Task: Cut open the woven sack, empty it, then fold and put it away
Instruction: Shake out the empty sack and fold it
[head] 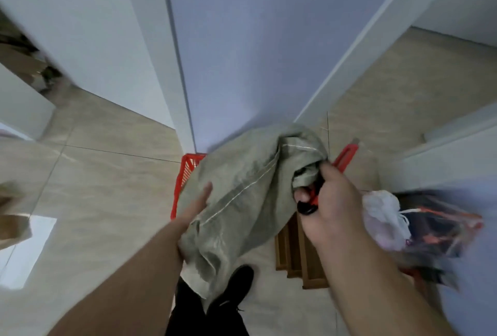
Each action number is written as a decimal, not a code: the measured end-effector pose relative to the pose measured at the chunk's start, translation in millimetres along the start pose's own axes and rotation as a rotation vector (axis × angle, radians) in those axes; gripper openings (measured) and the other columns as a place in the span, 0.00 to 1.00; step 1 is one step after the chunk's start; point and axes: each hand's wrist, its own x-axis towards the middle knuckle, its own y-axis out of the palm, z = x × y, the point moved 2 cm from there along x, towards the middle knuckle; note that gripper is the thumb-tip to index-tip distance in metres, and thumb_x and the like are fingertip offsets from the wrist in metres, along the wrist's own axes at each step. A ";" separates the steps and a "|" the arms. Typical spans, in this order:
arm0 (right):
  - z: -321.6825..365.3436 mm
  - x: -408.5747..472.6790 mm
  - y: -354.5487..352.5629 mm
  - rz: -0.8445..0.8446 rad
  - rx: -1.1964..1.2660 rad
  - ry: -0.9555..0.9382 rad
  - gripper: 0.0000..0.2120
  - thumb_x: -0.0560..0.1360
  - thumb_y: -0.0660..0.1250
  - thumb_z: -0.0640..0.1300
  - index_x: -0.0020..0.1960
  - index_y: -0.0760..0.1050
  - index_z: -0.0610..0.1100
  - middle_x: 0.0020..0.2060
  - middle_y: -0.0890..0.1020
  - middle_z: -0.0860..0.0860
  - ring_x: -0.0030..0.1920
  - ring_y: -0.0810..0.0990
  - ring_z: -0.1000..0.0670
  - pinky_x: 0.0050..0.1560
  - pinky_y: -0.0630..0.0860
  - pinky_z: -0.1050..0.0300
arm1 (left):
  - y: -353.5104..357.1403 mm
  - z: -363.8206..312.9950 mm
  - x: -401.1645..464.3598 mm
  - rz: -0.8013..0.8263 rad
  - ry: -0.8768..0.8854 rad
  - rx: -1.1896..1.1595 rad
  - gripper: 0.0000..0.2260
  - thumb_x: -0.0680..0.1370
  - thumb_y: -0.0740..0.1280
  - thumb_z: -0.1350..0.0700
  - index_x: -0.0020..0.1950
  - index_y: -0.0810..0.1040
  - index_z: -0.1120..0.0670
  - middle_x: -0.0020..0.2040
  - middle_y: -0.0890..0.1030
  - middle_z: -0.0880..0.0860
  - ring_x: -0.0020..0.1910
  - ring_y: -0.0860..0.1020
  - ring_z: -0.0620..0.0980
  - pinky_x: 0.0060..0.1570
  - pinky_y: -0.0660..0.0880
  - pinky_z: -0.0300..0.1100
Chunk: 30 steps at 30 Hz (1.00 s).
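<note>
A grey-green woven sack (242, 190) hangs limp and crumpled in front of me, a white stitched seam running across it. My right hand (325, 206) grips a bunched corner of the sack together with a red utility knife (347, 157), whose blade end sticks out up and to the right. My left hand (197, 205) lies flat against the sack's left side, fingers stretched out; its thumb is hidden by the cloth. The sack's lower end droops over my black shoe (234, 290).
A red plastic crate (185, 174) stands on the tiled floor behind the sack, against a white wall corner. Wooden trays (295, 252) lie on the floor under my right hand. A pile of plastic bags and dark items (403, 220) sits at the right.
</note>
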 end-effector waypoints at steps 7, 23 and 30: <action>73.3 -48.5 12.2 0.124 0.220 -0.246 0.09 0.83 0.62 0.41 0.45 0.75 0.46 0.36 0.77 0.51 0.32 0.73 0.53 0.25 0.65 0.62 | 18.2 -130.2 -45.7 0.086 0.472 -0.139 0.30 0.81 0.50 0.31 0.72 0.75 0.46 0.74 0.77 0.51 0.73 0.76 0.51 0.70 0.71 0.54; 20.9 -70.6 22.9 0.125 0.066 -0.158 0.07 0.79 0.65 0.42 0.42 0.73 0.45 0.32 0.70 0.48 0.27 0.66 0.52 0.23 0.62 0.61 | 65.2 -49.6 -26.7 0.058 0.245 0.475 0.23 0.87 0.55 0.43 0.80 0.67 0.50 0.78 0.71 0.50 0.77 0.70 0.51 0.65 0.71 0.36; 100.8 -114.4 56.9 0.267 0.153 -0.425 0.12 0.84 0.59 0.40 0.42 0.73 0.44 0.32 0.72 0.50 0.30 0.68 0.52 0.26 0.63 0.61 | 58.6 -76.7 -23.1 0.092 0.211 0.591 0.26 0.81 0.59 0.35 0.69 0.77 0.52 0.68 0.79 0.59 0.69 0.76 0.60 0.72 0.70 0.56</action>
